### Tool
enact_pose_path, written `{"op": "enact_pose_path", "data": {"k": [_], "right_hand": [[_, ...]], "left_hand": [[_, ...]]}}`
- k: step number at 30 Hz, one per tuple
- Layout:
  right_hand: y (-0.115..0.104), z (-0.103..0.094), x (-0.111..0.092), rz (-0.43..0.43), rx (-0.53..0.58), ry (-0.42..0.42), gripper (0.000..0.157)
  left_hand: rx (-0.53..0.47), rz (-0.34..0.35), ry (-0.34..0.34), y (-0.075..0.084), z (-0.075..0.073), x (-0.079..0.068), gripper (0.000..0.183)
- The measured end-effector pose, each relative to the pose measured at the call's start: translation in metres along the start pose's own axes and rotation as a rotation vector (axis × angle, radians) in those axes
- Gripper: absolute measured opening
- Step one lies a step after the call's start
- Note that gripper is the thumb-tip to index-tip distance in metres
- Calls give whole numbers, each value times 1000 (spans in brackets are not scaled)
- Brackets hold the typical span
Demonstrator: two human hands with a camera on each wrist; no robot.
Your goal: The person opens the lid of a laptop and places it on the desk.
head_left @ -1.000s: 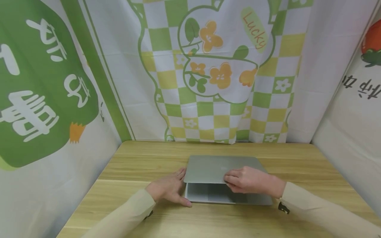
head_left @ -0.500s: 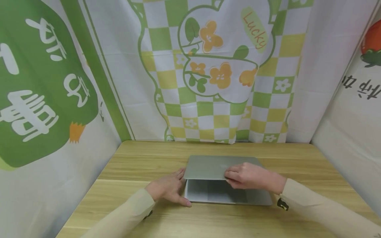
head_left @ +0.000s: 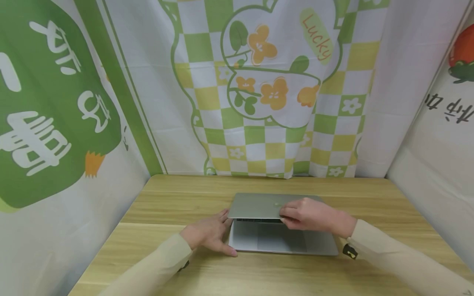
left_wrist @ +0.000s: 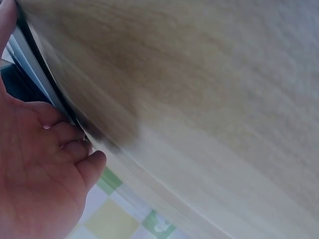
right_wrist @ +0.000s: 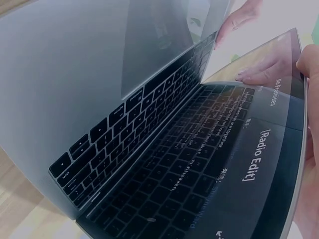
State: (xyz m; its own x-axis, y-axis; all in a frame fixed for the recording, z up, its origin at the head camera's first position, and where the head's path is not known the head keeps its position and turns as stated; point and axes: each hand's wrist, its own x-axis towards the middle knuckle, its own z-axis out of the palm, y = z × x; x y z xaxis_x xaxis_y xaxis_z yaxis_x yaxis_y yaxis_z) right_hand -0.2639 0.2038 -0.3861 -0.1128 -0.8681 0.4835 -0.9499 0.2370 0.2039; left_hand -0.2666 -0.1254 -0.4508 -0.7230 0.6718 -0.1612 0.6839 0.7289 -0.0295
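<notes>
A silver laptop lies on the wooden table with its lid partly raised. My right hand pinches the lid's front edge, near its middle. My left hand rests against the left side of the base, its thumb by the front corner and its other fingers along the side. In the left wrist view, the left palm faces the camera beside the laptop's edge. The right wrist view shows the black keyboard and a lit screen with white text and key reflections.
The wooden table extends around the laptop. A checked, flowered cloth hangs behind its back edge. Printed cloths hang at the left and right sides.
The right hand has lifted the lid's front edge upward and back, so more of the base and a strip of keyboard show. The left hand has stayed almost in place.
</notes>
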Motion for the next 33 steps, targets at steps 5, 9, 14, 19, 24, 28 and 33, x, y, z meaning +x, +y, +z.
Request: {"op": "enact_pose_path", "data": {"k": [5,9,14,19,24,28,33], "right_hand": [[2,-4,2,30,26,0,6],[3,-6,3,39,20,-8,6],[4,-8,4,41,35,-5,7],[7,-8,5,48,58,2,6],[9,-9,5,69,82,-5,7],[10,-12,5,73,91,-13,9],[11,-11,5,44,88,8,9]], "left_hand": [[11,-22,-48,1,-2,-1,120],[22,-26,-64,2,-4,-1,119],[20,-17,-60,4,-7,-1,119],[39,-13,-66,5,-7,-1,120],[30,-15,-82,5,-9,-1,119],[27,-20,-92,5,-11,0,119],[38,-24,-100,5,-11,0,119]]}}
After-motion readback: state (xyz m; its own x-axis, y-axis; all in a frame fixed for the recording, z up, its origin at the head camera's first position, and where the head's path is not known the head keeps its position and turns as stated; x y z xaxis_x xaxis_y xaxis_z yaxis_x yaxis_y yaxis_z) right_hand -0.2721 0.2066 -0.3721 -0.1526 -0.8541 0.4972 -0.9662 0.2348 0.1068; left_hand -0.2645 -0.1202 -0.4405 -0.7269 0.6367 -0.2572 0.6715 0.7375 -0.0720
